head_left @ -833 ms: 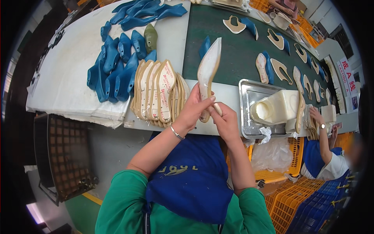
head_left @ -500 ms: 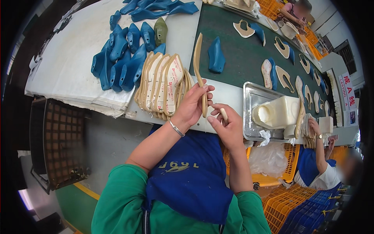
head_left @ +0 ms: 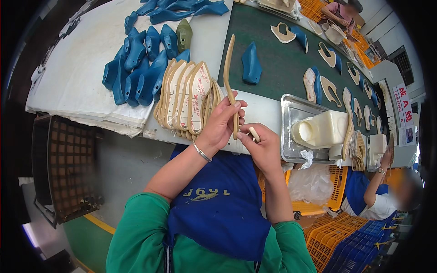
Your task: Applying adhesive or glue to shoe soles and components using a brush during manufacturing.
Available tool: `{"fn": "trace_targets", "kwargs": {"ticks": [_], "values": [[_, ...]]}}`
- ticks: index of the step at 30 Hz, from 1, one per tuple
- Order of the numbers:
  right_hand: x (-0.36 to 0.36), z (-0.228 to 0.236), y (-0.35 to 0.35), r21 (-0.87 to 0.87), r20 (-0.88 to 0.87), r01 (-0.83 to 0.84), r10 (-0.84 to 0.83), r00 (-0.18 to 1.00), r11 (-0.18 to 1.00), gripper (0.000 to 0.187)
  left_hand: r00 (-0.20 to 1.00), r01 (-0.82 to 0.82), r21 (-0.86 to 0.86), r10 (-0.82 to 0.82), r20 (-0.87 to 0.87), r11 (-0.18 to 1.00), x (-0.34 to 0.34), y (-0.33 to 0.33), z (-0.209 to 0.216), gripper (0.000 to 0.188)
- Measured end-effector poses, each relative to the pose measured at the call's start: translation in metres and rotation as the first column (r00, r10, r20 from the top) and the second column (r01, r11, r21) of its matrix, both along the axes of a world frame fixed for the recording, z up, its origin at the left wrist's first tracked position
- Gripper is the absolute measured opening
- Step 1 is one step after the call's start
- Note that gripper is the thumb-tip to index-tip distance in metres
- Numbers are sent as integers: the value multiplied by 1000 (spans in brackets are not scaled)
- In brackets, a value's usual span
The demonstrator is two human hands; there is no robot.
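Observation:
My left hand (head_left: 223, 122) grips a beige shoe insole (head_left: 229, 77) by its lower end, turned edge-on and standing upright over the table edge. My right hand (head_left: 260, 146) sits just right of it, pinching a small pale piece (head_left: 254, 133) between thumb and fingers. A fanned stack of beige insoles (head_left: 187, 98) leans on the white table immediately left of my left hand. One blue shoe last (head_left: 251, 63) lies on the green belt (head_left: 282, 59) beyond the held insole.
Several blue shoe lasts (head_left: 136, 63) and an olive one (head_left: 184, 32) lie on the white cloth at left. A metal tray (head_left: 291, 136) with a white jug (head_left: 321, 129) stands to the right. Lasts and insoles line the belt. Another person (head_left: 378, 200) works lower right, above orange crates (head_left: 330, 236).
The held insole has turned from showing its flat face to edge-on. My hands have shifted slightly lower and right, with my right hand now off the insole and pinching a small piece.

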State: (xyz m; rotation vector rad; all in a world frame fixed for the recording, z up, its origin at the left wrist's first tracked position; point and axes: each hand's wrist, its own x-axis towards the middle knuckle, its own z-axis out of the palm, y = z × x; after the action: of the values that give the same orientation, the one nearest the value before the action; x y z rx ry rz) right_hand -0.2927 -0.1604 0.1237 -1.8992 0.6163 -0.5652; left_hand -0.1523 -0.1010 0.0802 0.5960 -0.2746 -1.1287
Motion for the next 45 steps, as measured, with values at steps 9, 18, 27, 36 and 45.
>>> {"fn": "trace_targets", "kwargs": {"ticks": [9, 18, 27, 36, 45], "values": [[2, -8, -8, 222, 46, -25, 15, 999, 975, 14, 999, -1, -14, 0, -32, 1000, -2, 1, -1, 57], [6, 6, -1, -179, -34, 42, -49, 998, 983, 14, 998, -32, 21, 31, 52, 999, -5, 1, 4, 59], [8, 8, 1, -203, -55, 68, -81, 995, 977, 19, 998, -51, 43, 50, 38, 998, -9, 2, 5, 62], [-14, 6, -9, 138, 112, 119, -135, 984, 983, 19, 970, -28, -101, 2, -243, 995, -4, 4, -8, 46], [-21, -3, 0, -185, 14, -39, 43, 999, 982, 33, 945, 22, -177, -78, -317, 984, -3, 4, -10, 58]]}}
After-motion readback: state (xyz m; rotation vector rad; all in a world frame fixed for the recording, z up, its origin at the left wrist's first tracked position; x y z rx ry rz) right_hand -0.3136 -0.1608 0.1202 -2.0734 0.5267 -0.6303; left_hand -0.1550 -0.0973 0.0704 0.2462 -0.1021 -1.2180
